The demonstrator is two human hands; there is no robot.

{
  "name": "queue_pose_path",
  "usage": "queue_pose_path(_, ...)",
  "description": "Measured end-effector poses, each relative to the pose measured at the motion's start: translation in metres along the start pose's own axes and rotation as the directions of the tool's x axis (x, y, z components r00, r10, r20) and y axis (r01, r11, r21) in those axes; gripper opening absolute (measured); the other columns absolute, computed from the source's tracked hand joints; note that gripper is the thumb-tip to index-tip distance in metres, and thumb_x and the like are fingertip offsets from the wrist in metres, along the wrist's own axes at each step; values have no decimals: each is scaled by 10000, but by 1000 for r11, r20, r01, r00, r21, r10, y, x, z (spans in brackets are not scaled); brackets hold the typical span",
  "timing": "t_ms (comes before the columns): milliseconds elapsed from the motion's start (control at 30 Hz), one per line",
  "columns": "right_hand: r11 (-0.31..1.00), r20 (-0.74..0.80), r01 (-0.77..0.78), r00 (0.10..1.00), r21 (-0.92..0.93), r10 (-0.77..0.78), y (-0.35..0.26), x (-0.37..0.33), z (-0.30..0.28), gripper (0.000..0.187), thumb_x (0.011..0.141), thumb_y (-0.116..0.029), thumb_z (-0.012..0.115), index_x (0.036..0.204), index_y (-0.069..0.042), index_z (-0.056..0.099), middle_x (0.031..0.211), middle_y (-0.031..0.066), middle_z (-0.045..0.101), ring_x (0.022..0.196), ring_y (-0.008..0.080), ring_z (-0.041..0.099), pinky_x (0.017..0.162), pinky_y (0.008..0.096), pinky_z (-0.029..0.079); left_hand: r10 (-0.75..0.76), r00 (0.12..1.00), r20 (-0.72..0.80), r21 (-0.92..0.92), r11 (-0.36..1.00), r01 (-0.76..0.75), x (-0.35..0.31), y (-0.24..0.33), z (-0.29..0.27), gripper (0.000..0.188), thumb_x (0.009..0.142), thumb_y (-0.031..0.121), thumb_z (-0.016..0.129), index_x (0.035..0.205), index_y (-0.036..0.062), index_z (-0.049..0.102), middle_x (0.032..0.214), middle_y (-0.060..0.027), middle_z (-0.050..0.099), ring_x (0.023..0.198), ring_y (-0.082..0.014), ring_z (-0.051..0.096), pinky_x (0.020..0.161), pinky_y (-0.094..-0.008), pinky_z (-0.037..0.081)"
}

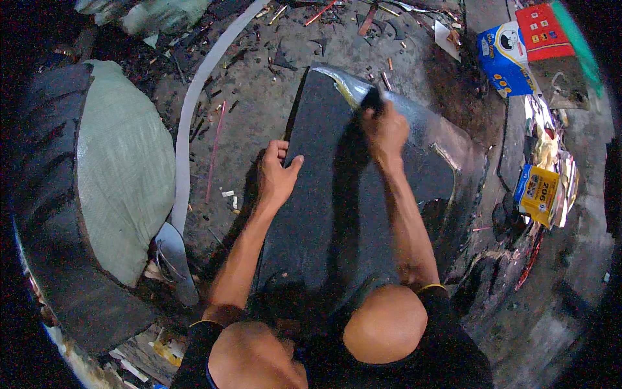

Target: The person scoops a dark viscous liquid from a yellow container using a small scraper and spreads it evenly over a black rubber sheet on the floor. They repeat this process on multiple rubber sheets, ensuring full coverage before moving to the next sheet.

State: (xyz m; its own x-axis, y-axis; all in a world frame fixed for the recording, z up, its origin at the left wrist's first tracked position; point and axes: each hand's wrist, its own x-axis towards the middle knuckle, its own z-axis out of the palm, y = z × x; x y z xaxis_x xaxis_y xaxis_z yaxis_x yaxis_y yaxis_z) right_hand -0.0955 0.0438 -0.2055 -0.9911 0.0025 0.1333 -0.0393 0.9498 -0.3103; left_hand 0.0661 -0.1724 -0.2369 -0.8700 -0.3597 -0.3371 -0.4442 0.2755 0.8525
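Note:
A large black flat sheet (pixel 311 201) lies in front of me, its far end between my arms. My left hand (pixel 278 175) is at its left edge, fingers curled over the side and thumb resting on top. Near the far right corner my right hand (pixel 387 133) is closed around a small black object (pixel 372 100), blurred by motion and too dark to name, pressed against the sheet. A shiny wet-looking band (pixel 346 87) with a yellowish edge runs along the sheet's far corner, beside that object. My knees show at the lower edge.
A large black tyre piece (pixel 48 194) holding a pale green sack (pixel 123 168) stands at the left. A long grey strip (pixel 194 104) curves beside it. Scraps and a pink straw (pixel 216 149) litter the floor. Blue and red cartons (pixel 508 55) and a yellow packet (pixel 541 194) lie right.

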Motion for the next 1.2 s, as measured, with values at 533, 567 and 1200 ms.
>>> queue_pose_path(533,575,100,810,566,116,-818,-100,-16,14,371,834,-93,699,1191,-185,740,1065,81,750,1105,315,719,984,504,538,82,994,-69,118,990,-73,-45,-17,-15,435,930,84,769,1346,3,670,1171,-183,686,1054,-338,672,912,-411,548)
queue_pose_path(567,683,152,730,680,-36,-718,-94,12,13,347,836,-83,712,1168,-175,749,1098,98,760,1070,332,729,924,495,569,-6,1000,-30,35,999,7,-57,-12,-17,407,920,52,764,1310,-20,679,1122,-175,688,1015,-323,675,873,-409,554)
queue_pose_path(1200,368,442,866,199,339,-875,-10,111,32,345,792,-84,684,1127,-48,758,1198,182,731,1207,379,655,1139,472,477,-62,994,-89,229,970,81,-135,-58,-42,581,839,-4,818,1384,122,658,1036,-71,602,868,-198,607,776,-346,536)
